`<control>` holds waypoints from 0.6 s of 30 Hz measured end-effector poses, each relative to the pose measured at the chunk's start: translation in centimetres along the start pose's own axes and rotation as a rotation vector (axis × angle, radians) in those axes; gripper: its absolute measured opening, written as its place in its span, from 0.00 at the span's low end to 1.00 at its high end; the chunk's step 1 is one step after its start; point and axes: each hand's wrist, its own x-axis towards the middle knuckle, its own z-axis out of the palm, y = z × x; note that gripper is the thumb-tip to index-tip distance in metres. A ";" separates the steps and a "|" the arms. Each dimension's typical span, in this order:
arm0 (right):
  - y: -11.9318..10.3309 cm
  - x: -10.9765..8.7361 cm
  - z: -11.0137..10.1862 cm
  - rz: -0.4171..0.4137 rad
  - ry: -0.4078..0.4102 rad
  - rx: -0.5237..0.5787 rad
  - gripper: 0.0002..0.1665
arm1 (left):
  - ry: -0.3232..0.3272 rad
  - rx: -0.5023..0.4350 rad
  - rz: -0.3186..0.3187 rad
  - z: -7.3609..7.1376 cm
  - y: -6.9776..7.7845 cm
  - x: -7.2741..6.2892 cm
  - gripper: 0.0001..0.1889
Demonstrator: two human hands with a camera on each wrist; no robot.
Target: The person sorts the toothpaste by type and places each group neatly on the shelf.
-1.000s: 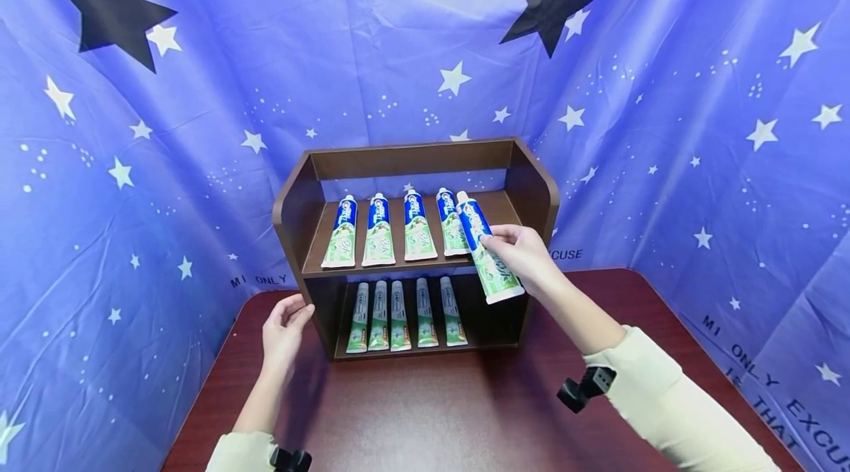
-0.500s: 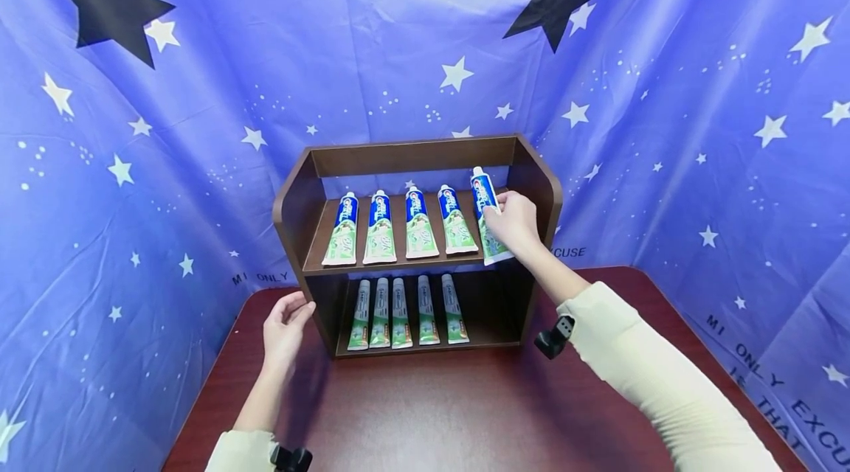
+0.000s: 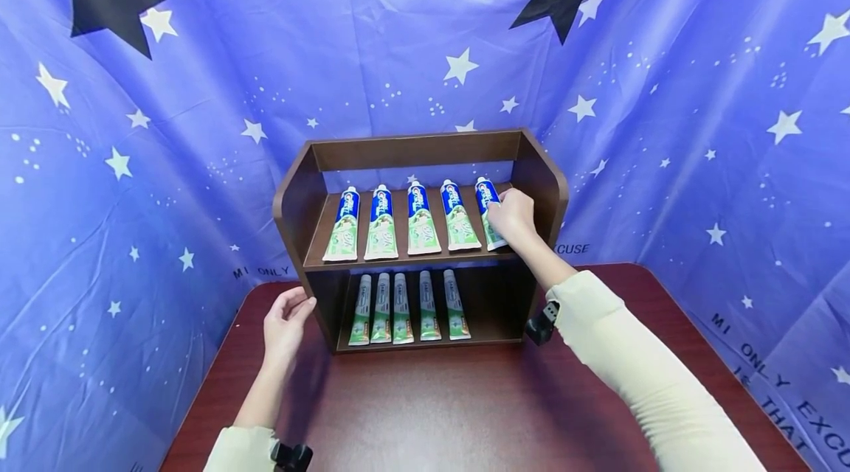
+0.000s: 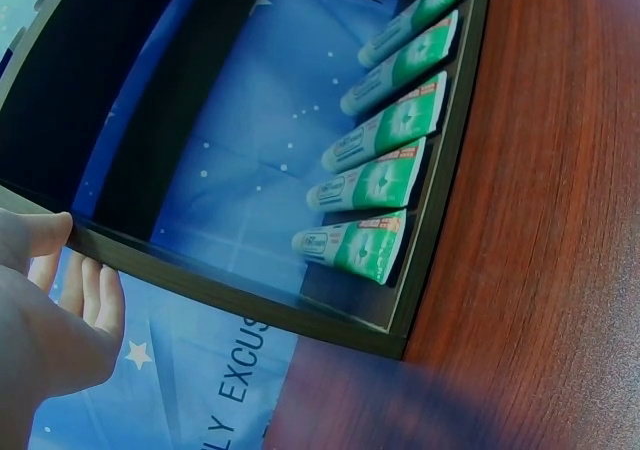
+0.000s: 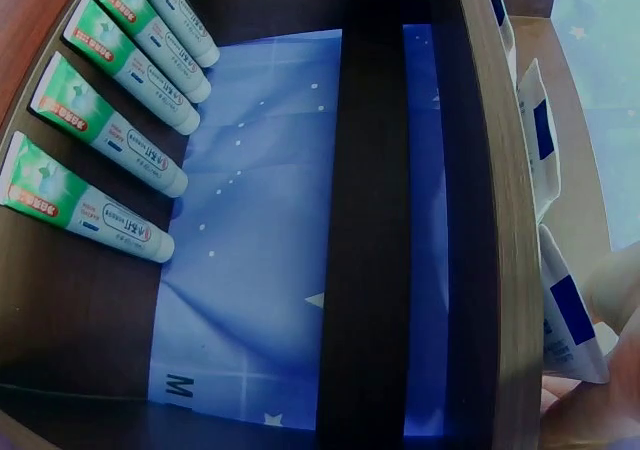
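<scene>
My right hand (image 3: pixel 513 215) grips a blue, white and green toothpaste tube (image 3: pixel 487 192) at the right end of the upper shelf, covering much of its lower part. In the right wrist view the tube's flat end (image 5: pixel 570 315) pokes out at the shelf's front edge beside the fingers. Several matching tubes, among them a middle one (image 3: pixel 423 220), lie in a row to its left, caps toward the back. With thumb and fingers on either side, my left hand (image 3: pixel 285 323) holds the left side panel of the dark brown two-tier rack (image 3: pixel 292 199); the left wrist view shows this pinch (image 4: pixel 60 310).
On the lower shelf, several slimmer grey-green toothpaste tubes (image 3: pixel 401 310) lie in a row toward the left. The rack stands on a reddish-brown table (image 3: pixel 412 405). A blue star-patterned cloth (image 3: pixel 398 51) hangs close behind and at both sides.
My right hand has carried its tube from in front of the rack back and up onto the upper shelf, right of the row. The left hand has stayed at the side panel.
</scene>
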 end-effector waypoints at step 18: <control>0.3 -1.5 -0.9 -0.082 0.039 0.072 0.26 | -0.006 0.008 -0.005 0.1 0.1 0.0 0.13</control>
